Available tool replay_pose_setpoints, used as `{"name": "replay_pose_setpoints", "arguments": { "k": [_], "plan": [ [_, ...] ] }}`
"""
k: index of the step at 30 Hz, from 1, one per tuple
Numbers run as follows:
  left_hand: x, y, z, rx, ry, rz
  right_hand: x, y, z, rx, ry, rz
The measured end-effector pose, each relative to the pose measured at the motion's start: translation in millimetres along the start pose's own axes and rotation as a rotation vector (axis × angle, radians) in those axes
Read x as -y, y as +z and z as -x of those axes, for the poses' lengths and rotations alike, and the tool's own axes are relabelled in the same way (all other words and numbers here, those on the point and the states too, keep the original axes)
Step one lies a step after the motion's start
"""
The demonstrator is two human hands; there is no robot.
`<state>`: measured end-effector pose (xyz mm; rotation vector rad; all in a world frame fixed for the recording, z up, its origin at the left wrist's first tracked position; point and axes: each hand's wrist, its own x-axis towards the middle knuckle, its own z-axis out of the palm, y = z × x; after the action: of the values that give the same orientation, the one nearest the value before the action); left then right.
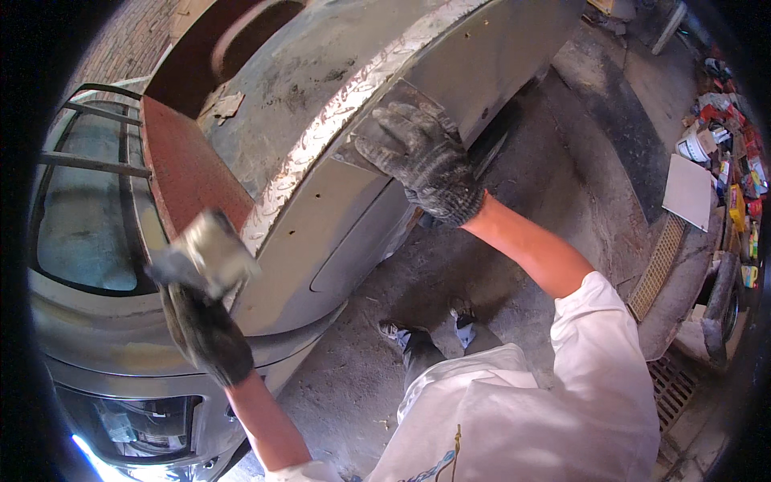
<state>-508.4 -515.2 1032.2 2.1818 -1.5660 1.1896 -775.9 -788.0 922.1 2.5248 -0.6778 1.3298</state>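
Note:
My left hand (207,328), in a dark glove, is closed around a pale flat piece (214,249), smeared by motion; its exact kind does not show. This piece is over the near corner of a pickup's bed. Farther along the same bed, my right hand (426,157), in a grey knit glove, lies over a thin grey sheet (357,154) on the side panel (329,225). Its fingers are stretched out and slightly apart; the sheet's corners show past them. The panel is dull grey-beige with small holes, and its top rail (301,161) is pale and patchy.
A red-brown inner wall (189,165) divides the bed from the cab's rear window (88,205). My feet (393,329) stand on the concrete floor (514,233) beside the truck. Along the right lie a white bucket (695,145), a pale board (688,191), a perforated strip (657,269) and piled boxes.

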Motion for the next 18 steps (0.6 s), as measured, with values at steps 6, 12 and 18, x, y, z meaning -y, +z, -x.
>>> {"name": "replay_pose_setpoints", "arguments": {
  "k": [6,12,18],
  "plan": [
    [-40,73,-62,0.044,-0.943,1.727,6,11,16,0.031,0.025,-0.017],
    [-49,75,-58,0.128,-1.014,1.692,-3,24,63,0.092,0.003,-0.068],
    [-51,78,-58,0.066,-1.062,1.679,2,4,69,0.092,0.045,-0.064]
  ]
}}
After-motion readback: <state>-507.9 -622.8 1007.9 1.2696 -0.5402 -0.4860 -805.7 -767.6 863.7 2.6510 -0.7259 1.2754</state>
